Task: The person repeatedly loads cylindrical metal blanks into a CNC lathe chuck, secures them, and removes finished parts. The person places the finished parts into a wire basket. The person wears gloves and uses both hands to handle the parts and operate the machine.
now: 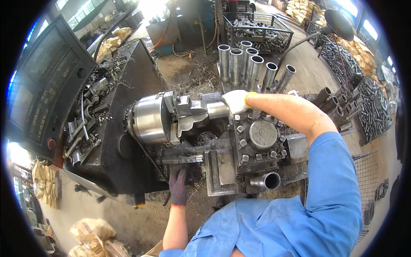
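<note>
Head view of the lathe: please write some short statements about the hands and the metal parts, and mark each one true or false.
1. The right hand wears a white glove and rests on the metal tube held in the lathe chuck. True.
2. The left hand is bare. False: it wears a dark glove.
3. The left hand holds one of the upright tubes. False: it is low at the front of the machine, far from those tubes.
4. Several metal tubes stand upright behind the lathe. True.
5. A tube end sticks out at the front of the tool block. True.
</note>
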`<state>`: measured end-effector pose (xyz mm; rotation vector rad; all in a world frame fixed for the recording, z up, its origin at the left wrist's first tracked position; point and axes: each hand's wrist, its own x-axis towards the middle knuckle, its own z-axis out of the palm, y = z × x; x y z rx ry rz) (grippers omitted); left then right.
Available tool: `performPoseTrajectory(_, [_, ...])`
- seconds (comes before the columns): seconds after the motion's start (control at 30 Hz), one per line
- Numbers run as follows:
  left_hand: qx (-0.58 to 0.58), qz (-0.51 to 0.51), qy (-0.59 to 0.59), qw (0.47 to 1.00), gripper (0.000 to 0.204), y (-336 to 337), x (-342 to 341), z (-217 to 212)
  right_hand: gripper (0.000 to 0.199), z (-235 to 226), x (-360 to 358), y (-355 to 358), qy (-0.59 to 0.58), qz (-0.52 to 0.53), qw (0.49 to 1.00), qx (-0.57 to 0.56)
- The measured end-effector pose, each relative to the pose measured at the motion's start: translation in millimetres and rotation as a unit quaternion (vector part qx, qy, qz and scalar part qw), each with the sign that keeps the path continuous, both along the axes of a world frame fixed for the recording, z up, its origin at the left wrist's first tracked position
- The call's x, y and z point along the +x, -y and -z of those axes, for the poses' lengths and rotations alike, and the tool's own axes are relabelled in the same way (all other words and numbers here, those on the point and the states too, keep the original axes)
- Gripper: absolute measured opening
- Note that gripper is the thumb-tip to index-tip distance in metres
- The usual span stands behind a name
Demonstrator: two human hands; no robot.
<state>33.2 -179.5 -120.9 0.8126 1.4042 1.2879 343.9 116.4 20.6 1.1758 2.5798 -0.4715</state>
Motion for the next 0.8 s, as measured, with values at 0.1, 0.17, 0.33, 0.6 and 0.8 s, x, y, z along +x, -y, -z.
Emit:
performPoseTrajectory(0.1, [-0.019,-0.084,-0.023,0.996,0.038,56,-39,42,0.076,15,-4,-7,0.016,0.026,0.999,-0.044])
performPoseTrajectory(0.17, [-0.033,-0.192,0.069,0.978,0.035,85,-68,68,0.077,12,-10,-2,0.028,0.013,0.998,-0.050])
performPoseTrajectory(0.33, [-0.016,-0.476,0.081,0.876,0.040,106,-136,89,0.085,-9,-20,9,-0.087,-0.006,0.992,-0.093])
performPoseTrajectory(0.6, [-0.005,-0.382,0.362,0.850,0.052,137,-190,62,0.069,4,-24,-8,0.019,0.061,0.992,-0.111])
performPoseTrajectory(0.8, [-0.052,-0.376,0.137,0.915,0.047,140,-224,83,0.096,-16,-43,11,-0.192,0.095,0.976,-0.043])
